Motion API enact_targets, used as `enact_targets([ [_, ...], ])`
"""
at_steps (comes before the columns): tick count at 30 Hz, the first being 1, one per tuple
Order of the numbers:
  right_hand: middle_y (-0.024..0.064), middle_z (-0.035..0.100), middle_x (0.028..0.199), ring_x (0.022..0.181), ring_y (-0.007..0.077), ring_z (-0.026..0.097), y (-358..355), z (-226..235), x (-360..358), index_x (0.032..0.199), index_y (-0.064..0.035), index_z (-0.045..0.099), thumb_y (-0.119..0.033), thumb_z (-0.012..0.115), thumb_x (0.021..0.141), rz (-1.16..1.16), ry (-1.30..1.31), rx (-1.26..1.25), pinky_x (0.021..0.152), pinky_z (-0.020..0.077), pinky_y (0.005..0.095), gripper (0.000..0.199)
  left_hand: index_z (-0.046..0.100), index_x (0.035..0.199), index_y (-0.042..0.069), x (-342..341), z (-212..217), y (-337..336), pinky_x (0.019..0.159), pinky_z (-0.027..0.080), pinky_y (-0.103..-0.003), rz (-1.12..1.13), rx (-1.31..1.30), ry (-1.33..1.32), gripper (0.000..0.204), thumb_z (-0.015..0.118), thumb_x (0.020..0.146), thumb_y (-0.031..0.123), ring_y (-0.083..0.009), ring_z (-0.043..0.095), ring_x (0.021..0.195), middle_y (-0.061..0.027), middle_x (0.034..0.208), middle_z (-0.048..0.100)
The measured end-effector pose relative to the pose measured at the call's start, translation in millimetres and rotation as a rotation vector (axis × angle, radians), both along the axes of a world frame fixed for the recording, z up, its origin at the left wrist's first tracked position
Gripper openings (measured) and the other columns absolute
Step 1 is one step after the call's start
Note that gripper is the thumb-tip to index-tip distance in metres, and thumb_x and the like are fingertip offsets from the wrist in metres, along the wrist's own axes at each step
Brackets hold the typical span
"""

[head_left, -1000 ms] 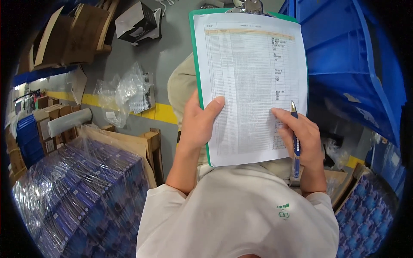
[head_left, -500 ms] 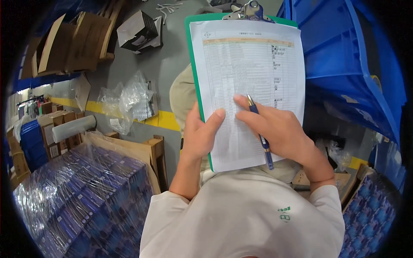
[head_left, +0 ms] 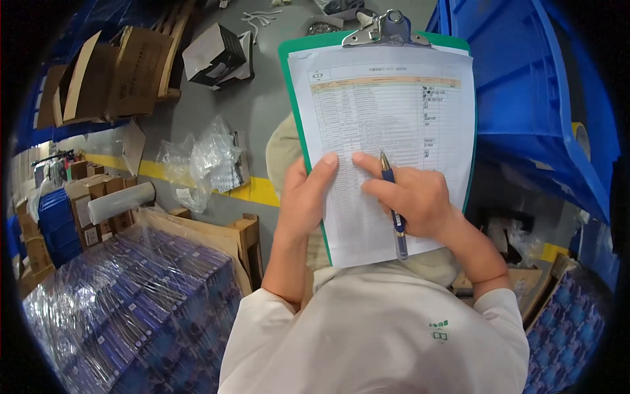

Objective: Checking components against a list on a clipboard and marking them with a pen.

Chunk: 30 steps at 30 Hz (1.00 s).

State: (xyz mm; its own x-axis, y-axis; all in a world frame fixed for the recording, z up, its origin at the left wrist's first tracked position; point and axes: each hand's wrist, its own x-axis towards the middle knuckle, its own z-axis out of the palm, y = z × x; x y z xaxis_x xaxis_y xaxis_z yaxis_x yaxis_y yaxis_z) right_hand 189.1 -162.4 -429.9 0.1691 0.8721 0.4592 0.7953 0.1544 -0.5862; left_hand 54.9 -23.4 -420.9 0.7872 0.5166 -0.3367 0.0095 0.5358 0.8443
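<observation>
Head view, left hand (head_left: 307,197): closed on the left edge of the green clipboard (head_left: 293,98), the thumb laid flat across the printed sheet (head_left: 394,118).
Head view, right hand (head_left: 410,197): closed around a blue pen (head_left: 396,210), the tip set against the sheet near its middle.
Clipboard: held upright in front of the chest, a metal clip (head_left: 386,29) at its top edge.
Sheet: a white table form, pinned under the clip.
Lower left: a pallet of shrink-wrapped purple boxes (head_left: 131,302) is seen.
Floor (head_left: 262,111): grey, crossed by a yellow line (head_left: 252,190); clear plastic bags (head_left: 203,161) lie on it.
Upper left: open cardboard boxes (head_left: 118,72).
Right: blue plastic crates (head_left: 525,98) stacked just beside the clipboard.
</observation>
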Motion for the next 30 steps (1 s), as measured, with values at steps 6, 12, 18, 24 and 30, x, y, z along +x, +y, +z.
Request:
enact_targets([
  [6, 0.0123, 0.062, 0.11, 0.059, 0.0179, 0.061, 4, 1, 0, 0.09, -0.0077, 0.056, 0.001, 0.063, 0.059, -0.018, 0.01, -0.003, 0.044, 0.0469, 0.0273, 0.032, 0.052, 0.113, -0.005, 7, 4, -2, 0.081, 0.044, -0.026, 0.061, 0.09, 0.021, 0.032, 0.051, 0.092, 0.019, -0.0137, 0.056, 0.094, -0.0103, 0.107, 0.059],
  [12, 0.0139, 0.063, 0.108, 0.061, 0.0188, 0.062, 4, 3, 0, 0.089, -0.0079, 0.056, 0.001, 0.064, 0.062, -0.057, 0.004, 0.02, 0.045, 0.0473, 0.0268, 0.03, 0.052, 0.113, -0.004, 9, 3, -7, 0.082, 0.044, -0.027, 0.067, 0.143, 0.002, 0.031, 0.055, 0.09, 0.016, -0.0133, 0.056, 0.094, -0.0098, 0.107, 0.06],
  [18, 0.0148, 0.063, 0.106, 0.067, 0.0232, 0.064, -8, 9, 10, 0.096, -0.0052, 0.054, -0.004, 0.067, 0.069, -0.065, 0.051, -0.002, 0.053, 0.0507, 0.0295, 0.03, 0.05, 0.115, -0.004, 8, 5, -10, 0.082, 0.044, -0.027, 0.078, 0.214, 0.044, 0.033, 0.058, 0.088, 0.014, -0.0133, 0.055, 0.093, -0.0095, 0.107, 0.059],
  [24, 0.023, 0.061, 0.106, 0.077, 0.0283, 0.066, -35, 2, 36, 0.099, -0.0007, 0.053, -0.01, 0.067, 0.077, -0.19, 0.08, 0.023, 0.061, 0.0514, 0.0294, 0.027, 0.046, 0.116, -0.004, 9, 0, -13, 0.082, 0.043, -0.027, 0.145, 0.361, 0.061, 0.037, 0.059, 0.087, 0.014, -0.014, 0.054, 0.094, -0.0097, 0.105, 0.058],
  [30, 0.0101, 0.06, 0.079, 0.057, 0.0145, 0.052, -40, 4, 41, 0.104, 0.0007, 0.053, -0.022, 0.057, 0.084, -0.246, 0.151, 0.133, 0.051, 0.0408, 0.0224, 0.03, 0.045, 0.117, -0.005, 11, 1, -11, 0.083, 0.043, -0.028, 0.129, 0.42, 0.079, 0.04, 0.061, 0.085, 0.013, -0.0147, 0.054, 0.094, -0.0103, 0.106, 0.058],
])
